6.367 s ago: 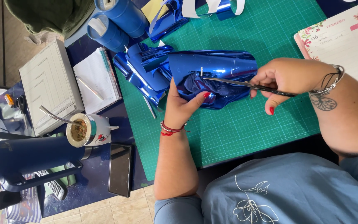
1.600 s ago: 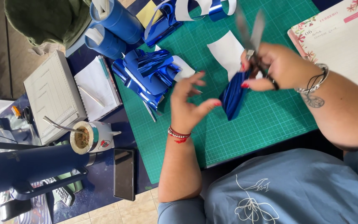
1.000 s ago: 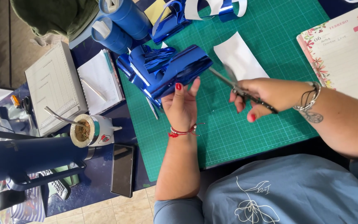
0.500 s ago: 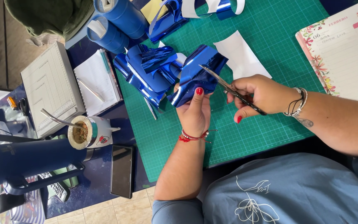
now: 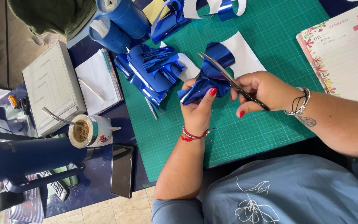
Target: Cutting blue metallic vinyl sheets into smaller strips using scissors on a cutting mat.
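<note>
The left hand pinches the folded shiny blue foil strip; the right hand grips half-open steel scissors; best cut square, close to the pinch.

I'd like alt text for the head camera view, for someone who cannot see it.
A person's left hand holds a folded blue foil piece while the right hand works scissors into it, above a green cutting mat. More blue foil pieces lie on the mat.

Blue embroidered shirt, red nails, bead bracelets, wrist tattoo.
</note>
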